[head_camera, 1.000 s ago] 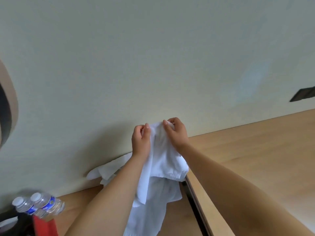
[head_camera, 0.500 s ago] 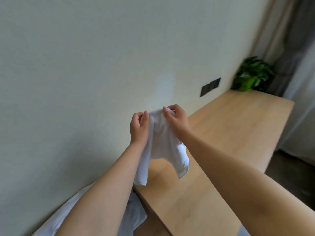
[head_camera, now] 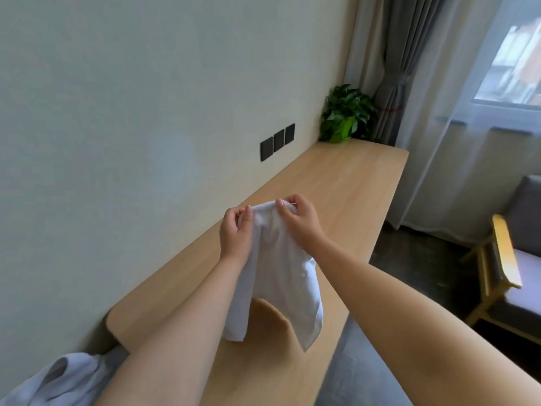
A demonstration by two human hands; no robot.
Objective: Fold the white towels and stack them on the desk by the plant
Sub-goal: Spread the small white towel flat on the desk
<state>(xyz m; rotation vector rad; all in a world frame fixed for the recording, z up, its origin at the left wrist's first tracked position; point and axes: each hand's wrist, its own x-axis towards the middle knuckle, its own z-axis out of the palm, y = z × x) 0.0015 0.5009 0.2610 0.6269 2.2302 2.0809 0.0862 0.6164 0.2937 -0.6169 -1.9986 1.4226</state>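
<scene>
Head view:
- Both arms reach out over the long wooden bench (head_camera: 336, 183), which runs along the wall.
- The left hand (head_camera: 235, 235) and right hand (head_camera: 301, 221) hold a white towel (head_camera: 275, 273) up by its top edge, close together.
- The fingers (head_camera: 248, 213) of each hand are curled, thumb against forefinger, pinching the bunched cloth.
- The towel hangs in the air above the near part of the bench, its lower corners dangling loose between the forearms.
- More white cloth (head_camera: 64, 376) lies crumpled at the lower left, beyond the bench's near end.
- The plant (head_camera: 345, 112) stands at the bench's far end, by the grey curtain (head_camera: 389, 68).
- Three dark wall switches (head_camera: 278, 141) sit above the bench.
- A wooden-armed chair (head_camera: 497, 259) stands at the right.
</scene>
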